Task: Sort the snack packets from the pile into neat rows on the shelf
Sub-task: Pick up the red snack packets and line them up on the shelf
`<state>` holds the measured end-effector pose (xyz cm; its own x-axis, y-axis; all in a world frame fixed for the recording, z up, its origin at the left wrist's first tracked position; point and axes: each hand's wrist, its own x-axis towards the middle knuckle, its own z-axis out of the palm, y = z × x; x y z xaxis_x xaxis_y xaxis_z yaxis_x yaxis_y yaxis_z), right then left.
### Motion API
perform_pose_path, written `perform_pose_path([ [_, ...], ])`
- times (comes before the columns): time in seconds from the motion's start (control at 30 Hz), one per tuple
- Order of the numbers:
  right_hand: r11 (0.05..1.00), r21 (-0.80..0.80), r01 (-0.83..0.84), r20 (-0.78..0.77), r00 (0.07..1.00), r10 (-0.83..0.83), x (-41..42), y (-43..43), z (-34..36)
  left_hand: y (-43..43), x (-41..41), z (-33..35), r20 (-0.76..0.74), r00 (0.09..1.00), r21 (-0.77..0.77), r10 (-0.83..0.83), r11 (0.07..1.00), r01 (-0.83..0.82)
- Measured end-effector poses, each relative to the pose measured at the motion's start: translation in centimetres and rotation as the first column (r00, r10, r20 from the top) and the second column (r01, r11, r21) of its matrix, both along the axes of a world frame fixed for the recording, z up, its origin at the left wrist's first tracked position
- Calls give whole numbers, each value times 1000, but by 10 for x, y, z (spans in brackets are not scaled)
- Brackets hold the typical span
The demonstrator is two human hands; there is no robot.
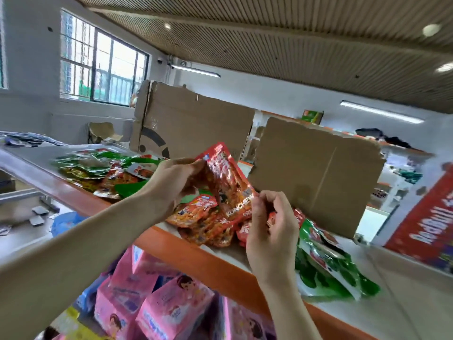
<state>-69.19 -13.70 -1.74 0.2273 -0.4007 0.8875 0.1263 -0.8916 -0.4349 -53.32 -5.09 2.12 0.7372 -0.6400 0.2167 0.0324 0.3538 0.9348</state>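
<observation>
Shop shelving is running across the view, and the white shelf point(191, 253) with its orange front edge is carrying a loose pile point(203, 222) of red snack packets, with green packets point(326, 261) slumping to the right of it and more lying mixed at the far left. Both hands are holding one red packet point(228, 182) up above the pile: the left hand point(176, 182) is curling its fingers round the upper end, and the right hand point(269, 231) is pinching the lower corner between thumb and fingertips. No neat row is showing, so the sorting is looking barely begun. The foil is looking slick and crinkly, so a light pinch is risking a slip, and a dropped packet could be sliding over the front edge onto the pink boxes point(159, 303) below. The green packets are lying close to that edge, where a passing wrist is likely to nudge them off. A cardboard sheet point(316, 177) is standing just behind the pile, and a knock could be toppling it onto the packets.
</observation>
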Motion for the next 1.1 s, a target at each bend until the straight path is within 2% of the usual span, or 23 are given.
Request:
perform_pose_path([
  [0.1, 997, 78, 2, -52, 999, 3, -9, -5, -3, 1, -9, 13, 139, 990, -44, 27, 999, -21],
  [0.2, 979, 201, -16, -196, 979, 56, -17, -7, -5, 2, -19, 27, 394, 915, -16, 89, 996, -90],
  [0.3, 981, 184, 55, -261, 965, -6, -27, -6, -1, 2, -37, 39, 558, 827, -7, 69, 997, -79],
  [0.4, 979, 159, 129, -279, 957, -80, -38, -6, 3, -2, -51, 46, 655, 754, -8, 41, 999, -48],
  [0.6, 939, 181, 293, -348, 912, -218, -73, -11, 0, -22, -80, 47, 690, 720, -6, -74, 994, 108],
  [0.77, 874, 182, 451, -456, 826, -332, -121, -5, 5, -46, -110, 43, 667, 715, 12, -211, 962, 274],
  [0.93, 766, 156, 623, -503, 718, -482, -181, -2, 12, -72, -163, 41, 652, 671, 35, -352, 899, 436],
  [1.1, 662, 190, 725, -540, 640, -546, -247, -2, 9, -93, -224, 35, 637, 626, 38, -450, 829, 558],
])
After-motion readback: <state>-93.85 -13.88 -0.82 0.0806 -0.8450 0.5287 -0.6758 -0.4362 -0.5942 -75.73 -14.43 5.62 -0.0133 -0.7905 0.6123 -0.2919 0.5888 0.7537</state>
